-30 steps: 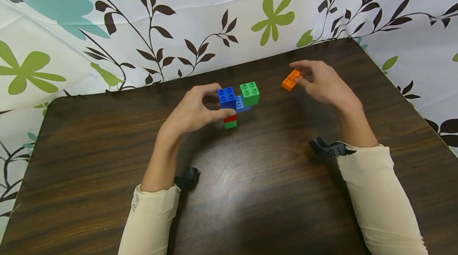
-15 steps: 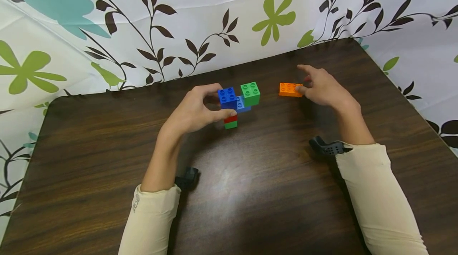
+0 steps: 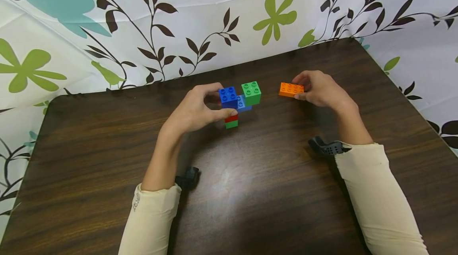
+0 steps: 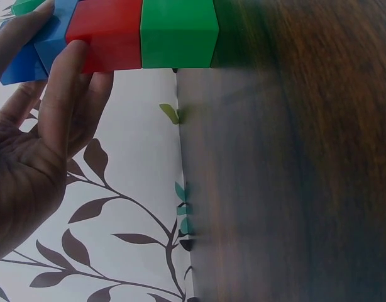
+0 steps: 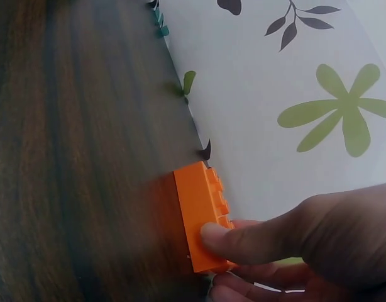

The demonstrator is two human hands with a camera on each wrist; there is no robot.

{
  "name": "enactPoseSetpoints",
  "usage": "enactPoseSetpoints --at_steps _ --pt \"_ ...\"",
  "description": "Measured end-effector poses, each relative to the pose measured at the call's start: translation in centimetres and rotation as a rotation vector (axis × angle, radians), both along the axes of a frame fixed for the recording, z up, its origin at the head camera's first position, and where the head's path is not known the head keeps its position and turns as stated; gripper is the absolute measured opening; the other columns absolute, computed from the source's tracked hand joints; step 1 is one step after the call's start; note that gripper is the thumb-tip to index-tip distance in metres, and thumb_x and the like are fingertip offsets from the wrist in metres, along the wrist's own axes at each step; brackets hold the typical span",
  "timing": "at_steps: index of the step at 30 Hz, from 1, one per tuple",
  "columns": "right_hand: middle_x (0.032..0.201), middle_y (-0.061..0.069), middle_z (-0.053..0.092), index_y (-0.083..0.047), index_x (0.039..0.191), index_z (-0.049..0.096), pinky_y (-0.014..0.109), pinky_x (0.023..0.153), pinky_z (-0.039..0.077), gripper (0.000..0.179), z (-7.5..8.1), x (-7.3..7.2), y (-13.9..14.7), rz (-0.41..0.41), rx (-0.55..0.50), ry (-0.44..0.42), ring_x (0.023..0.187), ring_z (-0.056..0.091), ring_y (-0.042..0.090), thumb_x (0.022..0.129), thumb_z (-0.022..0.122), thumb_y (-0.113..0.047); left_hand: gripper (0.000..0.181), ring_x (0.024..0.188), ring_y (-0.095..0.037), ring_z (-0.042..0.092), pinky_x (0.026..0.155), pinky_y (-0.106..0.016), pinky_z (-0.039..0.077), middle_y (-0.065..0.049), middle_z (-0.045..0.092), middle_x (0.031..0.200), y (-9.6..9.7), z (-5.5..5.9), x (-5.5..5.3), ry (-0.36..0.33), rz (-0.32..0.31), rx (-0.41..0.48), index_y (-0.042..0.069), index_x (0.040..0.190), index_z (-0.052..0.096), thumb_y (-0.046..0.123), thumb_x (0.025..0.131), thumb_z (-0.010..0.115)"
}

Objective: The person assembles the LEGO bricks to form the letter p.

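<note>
My left hand [image 3: 195, 108] holds a stack of toy building bricks between thumb and fingers. On top are a dark blue brick [image 3: 228, 98] and a bright green brick [image 3: 251, 95], both above a light blue brick [image 3: 241, 107]. Under these come a red brick [image 4: 111, 34] and a green brick [image 4: 180, 34] at the bottom, which seems to stand on the table. To the right, my right hand [image 3: 320, 90] pinches the right end of an orange brick [image 3: 287, 89]. In the right wrist view the orange brick [image 5: 196, 207] sits studs up, thumb on its near side.
The dark wood-grain table [image 3: 250, 187] carries both hands' work near its back edge. A white curtain [image 3: 214, 0] printed with leaves and flowers hangs behind it and along the right side. Each wrist wears a black camera mount, such as the right wrist mount [image 3: 327, 146].
The orange brick has turned from slanted to lying nearly crosswise. My right hand's extended fingers have come in around its right end. My left hand and the stack stay put.
</note>
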State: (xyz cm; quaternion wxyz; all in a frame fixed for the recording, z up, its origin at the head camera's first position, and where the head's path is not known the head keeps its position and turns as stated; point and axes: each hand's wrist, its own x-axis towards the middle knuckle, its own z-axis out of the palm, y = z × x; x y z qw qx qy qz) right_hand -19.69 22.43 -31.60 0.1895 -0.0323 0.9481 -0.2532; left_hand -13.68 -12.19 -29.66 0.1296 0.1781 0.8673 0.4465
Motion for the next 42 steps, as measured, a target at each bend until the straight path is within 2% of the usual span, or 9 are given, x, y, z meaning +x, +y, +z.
enactPoseSetpoints --at_steps 10,20,27,33,42 --pt "0.146 0.033 0.053 0.002 0.148 0.055 0.068 0.118 0.042 0.046 0.0 0.1 0.0 -0.015 -0.017 0.028 0.127 0.049 0.048 0.104 0.067 -0.006 0.029 0.103 -0.022 0.069 0.088 -0.039 0.054 -0.007 0.077 0.107 0.1 0.0 0.0 -0.004 -0.004 0.007 0.012 0.112 0.072 0.026 0.092 0.087" --pt "0.152 0.032 0.051 0.001 0.148 0.056 0.068 0.118 0.042 0.046 0.5 0.2 -0.1 -0.012 -0.038 0.058 0.132 0.05 0.05 0.104 0.066 -0.003 0.029 0.103 -0.022 0.07 0.088 -0.039 0.054 -0.007 0.077 0.107 0.0 0.0 -0.1 -0.008 -0.006 0.01 0.012 0.112 0.072 0.026 0.092 0.087" --pt "0.154 0.031 0.049 -0.001 0.148 0.056 0.068 0.113 0.047 0.045 0.8 0.7 -0.3 -0.006 -0.063 0.096 0.124 0.052 0.05 0.104 0.065 -0.001 0.028 0.103 -0.023 0.069 0.089 -0.04 0.053 -0.007 0.077 0.106 0.0 -0.1 -0.1 0.008 -0.011 0.014 0.012 0.111 0.072 0.026 0.092 0.087" --pt "0.153 0.03 0.049 -0.002 0.149 0.056 0.068 0.112 0.048 0.046 1.5 1.0 -0.6 0.002 -0.074 0.11 0.12 0.051 0.049 0.104 0.066 -0.001 0.028 0.102 -0.022 0.069 0.088 -0.039 0.053 -0.007 0.077 0.106 0.0 -0.1 -0.1 0.006 -0.01 0.008 0.012 0.111 0.072 0.026 0.092 0.087" --pt "0.155 0.028 0.051 -0.005 0.149 0.058 0.066 0.104 0.053 0.047 2.8 1.6 -1.0 0.026 -0.083 0.143 0.116 0.059 0.05 0.104 0.068 -0.004 0.028 0.103 -0.022 0.069 0.089 -0.039 0.053 -0.007 0.077 0.107 0.0 -0.1 -0.1 0.006 -0.008 0.005 0.012 0.111 0.071 0.027 0.092 0.087"
